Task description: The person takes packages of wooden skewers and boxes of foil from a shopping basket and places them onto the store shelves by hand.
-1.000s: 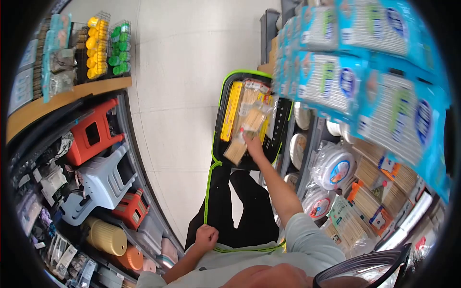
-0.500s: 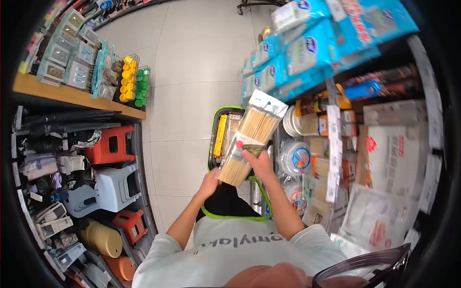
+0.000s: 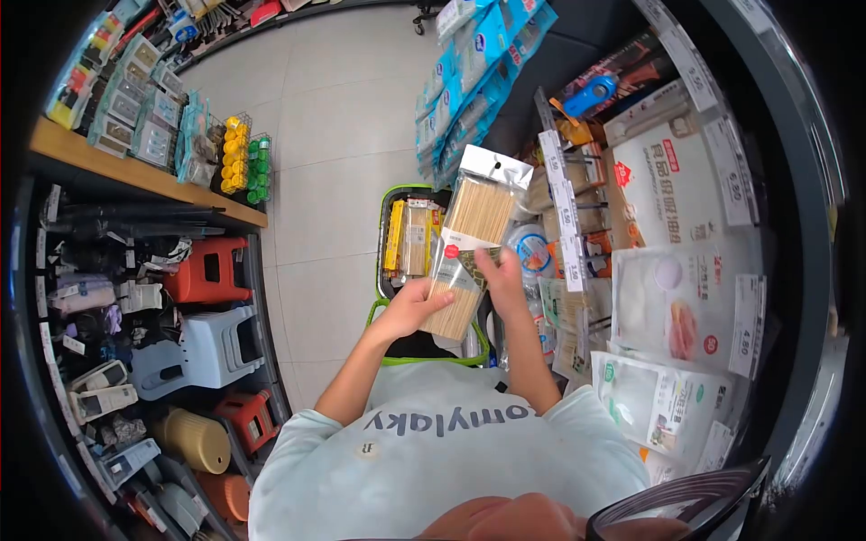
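Observation:
Both hands hold one clear packet of thin wooden sticks [image 3: 478,213], with a white top flap and a printed label band across its middle. My left hand [image 3: 411,307] is closed on the packet's lower left edge, thumb on the front. On its right edge, my right hand [image 3: 502,274] grips it with the thumb over the label. Beyond the packet, a black basket with a green rim [image 3: 384,200] stands low down. A yellow box [image 3: 394,236] and a pack of sticks [image 3: 416,240] lie in it.
Blue packs [image 3: 478,68] hang at the upper right, above shelves with price tags [image 3: 561,194] and white packages [image 3: 672,180]. Left shelves hold a red stool [image 3: 209,270], a light blue stool [image 3: 212,352] and wire baskets of yellow-capped bottles [image 3: 235,153]. Tiled floor [image 3: 329,135] runs between them.
The stick packet has come up out of the basket area, first in my right hand, and my left hand has taken hold of it too. The view has shifted towards the right shelves.

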A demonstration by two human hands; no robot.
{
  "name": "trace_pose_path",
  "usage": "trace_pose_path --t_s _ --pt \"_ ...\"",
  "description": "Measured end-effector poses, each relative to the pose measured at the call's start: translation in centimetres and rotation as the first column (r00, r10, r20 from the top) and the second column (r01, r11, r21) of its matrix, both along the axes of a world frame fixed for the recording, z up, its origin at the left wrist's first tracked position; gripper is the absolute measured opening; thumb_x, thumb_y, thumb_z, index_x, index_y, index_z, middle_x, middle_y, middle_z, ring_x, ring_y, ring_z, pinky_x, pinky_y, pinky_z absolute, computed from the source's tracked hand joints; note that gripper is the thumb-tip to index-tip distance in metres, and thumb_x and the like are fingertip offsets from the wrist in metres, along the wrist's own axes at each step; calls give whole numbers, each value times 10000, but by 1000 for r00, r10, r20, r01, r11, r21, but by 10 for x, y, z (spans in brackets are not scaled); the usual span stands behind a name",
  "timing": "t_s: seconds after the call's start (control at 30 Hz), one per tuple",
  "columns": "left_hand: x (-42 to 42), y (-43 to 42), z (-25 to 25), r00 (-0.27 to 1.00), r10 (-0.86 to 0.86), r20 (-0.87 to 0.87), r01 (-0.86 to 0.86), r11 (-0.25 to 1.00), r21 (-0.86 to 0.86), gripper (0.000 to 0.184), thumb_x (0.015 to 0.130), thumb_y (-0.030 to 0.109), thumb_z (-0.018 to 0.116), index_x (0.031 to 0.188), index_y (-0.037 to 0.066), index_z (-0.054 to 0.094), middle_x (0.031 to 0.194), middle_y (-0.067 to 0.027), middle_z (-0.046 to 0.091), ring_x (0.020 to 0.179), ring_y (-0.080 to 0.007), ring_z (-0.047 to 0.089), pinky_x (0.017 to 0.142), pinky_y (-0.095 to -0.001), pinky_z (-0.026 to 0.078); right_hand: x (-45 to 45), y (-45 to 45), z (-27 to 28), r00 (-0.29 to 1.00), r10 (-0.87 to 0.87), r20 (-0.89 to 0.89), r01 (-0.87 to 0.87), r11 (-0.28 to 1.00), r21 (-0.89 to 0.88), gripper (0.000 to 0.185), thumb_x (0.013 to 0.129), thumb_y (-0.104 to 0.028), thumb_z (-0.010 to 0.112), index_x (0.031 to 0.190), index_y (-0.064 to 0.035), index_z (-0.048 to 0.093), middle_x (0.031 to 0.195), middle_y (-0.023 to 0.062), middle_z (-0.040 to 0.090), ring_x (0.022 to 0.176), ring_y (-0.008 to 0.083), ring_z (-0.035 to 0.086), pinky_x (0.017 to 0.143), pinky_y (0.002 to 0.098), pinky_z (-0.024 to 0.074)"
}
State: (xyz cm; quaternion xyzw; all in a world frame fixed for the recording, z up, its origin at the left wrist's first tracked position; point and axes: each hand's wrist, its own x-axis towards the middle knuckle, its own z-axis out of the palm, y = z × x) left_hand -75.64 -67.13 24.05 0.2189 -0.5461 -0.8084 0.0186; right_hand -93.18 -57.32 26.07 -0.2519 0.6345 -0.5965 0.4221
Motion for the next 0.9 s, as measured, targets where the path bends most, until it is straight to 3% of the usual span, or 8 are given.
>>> trace_pose_path --t_s 0.07,0.2,0.47,0.6,0.67,0.73,0.77,0.9 --pt "0 12 7 1000 -16 1 16 1000 -17 304 985 227 607 1166 -18 616 1001 -25 668 893 -77 587 800 -274 494 -7 3 4 960 -215 177 247 952 -182 325 945 -187 636 1189 21 584 1093 74 663 959 115 612 846 289 493" --pt "1 31 20 998 -71 1 71 997 17 288 984 244 613 1112 -14 631 957 -3 655 844 -74 577 758 -271 497 -15 7 36 917 -346 196 394 863 -317 337 956 -160 614 1238 3 528 1138 79 639 1024 143 616 897 297 491" --pt "1 50 -20 979 -195 56 196 980 -29 317 1002 255 580 1157 -19 616 985 -19 664 892 -79 581 786 -274 491 -30 27 8 817 -282 502 446 862 -240 280 967 -187 605 1152 22 609 1059 107 686 924 186 679 830 311 538" --pt "2 58 -54 986 -107 131 138 958 -253 359 971 264 611 1177 -30 595 972 -83 675 892 -158 608 807 -328 495 -34 35 -11 813 -248 527 399 896 -194 302 983 -203 578 1113 63 637 1039 134 695 919 201 691 816 321 546" --pt "4 66 -69 980 -73 184 135 927 -351 409 949 271 636 1214 -34 570 983 -120 676 897 -206 629 823 -354 497 -41 40 -40 835 -341 431 435 890 -139 314 991 -213 566 1112 67 639 1014 121 699 917 199 690 838 328 544" --pt "6 76 -82 957 211 200 -13 718 -696 559 902 290 679 1321 -20 477 1042 -194 654 943 -310 650 854 -395 498 -55 45 -63 820 -404 406 498 853 -156 318 996 -221 557 1141 52 634 1068 124 683 963 206 673 874 338 527" --pt "10 75 -96 962 218 163 -12 633 -774 673 875 287 703 1400 5 389 1094 -216 638 992 -353 647 860 -415 504 -64 49 -74 798 -465 382 556 814 -169 324 1002 -229 548 1169 37 628 1121 128 667 1008 214 656 911 348 511" --pt "21 77 -109 957 238 164 -62 723 -688 669 877 268 703 1408 10 389 1083 -213 639 992 -345 645 861 -420 507 -100 53 -116 689 -533 491 675 719 -167 368 1004 -250 540 1271 4 544 1244 126 607 1130 242 611 941 361 508"
